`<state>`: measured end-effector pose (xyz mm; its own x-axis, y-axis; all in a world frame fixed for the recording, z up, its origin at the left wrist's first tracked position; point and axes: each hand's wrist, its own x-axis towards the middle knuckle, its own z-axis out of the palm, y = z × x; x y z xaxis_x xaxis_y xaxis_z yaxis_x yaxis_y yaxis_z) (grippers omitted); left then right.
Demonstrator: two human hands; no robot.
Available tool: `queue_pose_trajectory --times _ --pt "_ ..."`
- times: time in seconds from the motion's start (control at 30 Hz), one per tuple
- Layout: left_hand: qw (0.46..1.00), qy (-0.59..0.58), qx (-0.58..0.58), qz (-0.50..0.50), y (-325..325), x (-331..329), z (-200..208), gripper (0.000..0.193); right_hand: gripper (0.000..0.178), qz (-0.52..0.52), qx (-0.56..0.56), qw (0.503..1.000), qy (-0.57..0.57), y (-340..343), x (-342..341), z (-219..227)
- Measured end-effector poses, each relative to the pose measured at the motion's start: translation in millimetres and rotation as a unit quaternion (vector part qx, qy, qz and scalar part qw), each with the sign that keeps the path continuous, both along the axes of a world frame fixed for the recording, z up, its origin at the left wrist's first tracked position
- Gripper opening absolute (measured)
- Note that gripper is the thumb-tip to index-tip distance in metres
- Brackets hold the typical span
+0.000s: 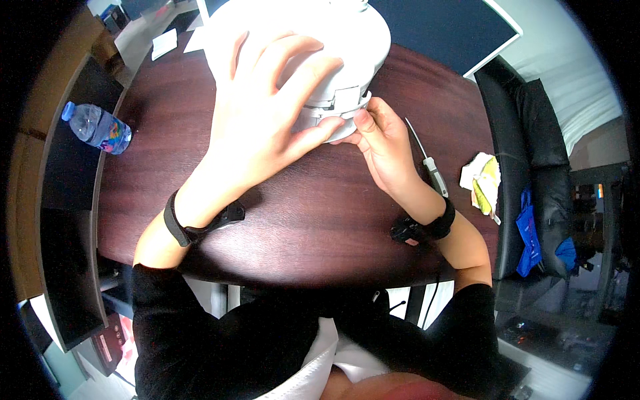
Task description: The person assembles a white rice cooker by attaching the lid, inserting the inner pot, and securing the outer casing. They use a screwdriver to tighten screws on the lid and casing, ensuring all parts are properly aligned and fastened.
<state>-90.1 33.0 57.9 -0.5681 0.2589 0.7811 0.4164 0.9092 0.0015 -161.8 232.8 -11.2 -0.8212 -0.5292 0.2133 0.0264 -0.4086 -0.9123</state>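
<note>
Bracing the white appliance point(357, 37) with the spread left hand point(257, 110) should help while the right hand point(385, 141) pinches its rim.

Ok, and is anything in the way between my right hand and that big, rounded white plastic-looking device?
Nothing visible is: your right hand touches the near right edge of the big, rounded white plastic-looking device. The slim screwdriver with a pale handle lies to that hand's right, not between them.
</note>
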Motion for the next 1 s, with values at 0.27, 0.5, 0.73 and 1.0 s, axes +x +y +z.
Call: queue_pose_trajectory --times 0.27,0.5,0.73,1.0 --pt "0.999 0.015 0.026 0.012 7.0 -3.9 -4.3 0.067 0.044 -0.088 0.158 0.979 0.091 1.4 -1.2 1.6" --pt "1.0 0.024 0.014 0.004 2.9 -9.1 -7.0 0.077 0.044 -0.187 0.304 0.899 0.253 9.5 -10.7 14.0" --pt "0.999 0.033 0.006 0.005 1.4 -10.1 -9.4 0.082 0.074 -0.276 0.235 0.657 0.661 12.3 -45.1 49.8" --pt "0.998 0.055 -0.015 -0.001 -3.3 -14.0 -10.2 0.078 0.082 -0.125 0.285 0.623 0.718 9.6 -62.9 78.5"
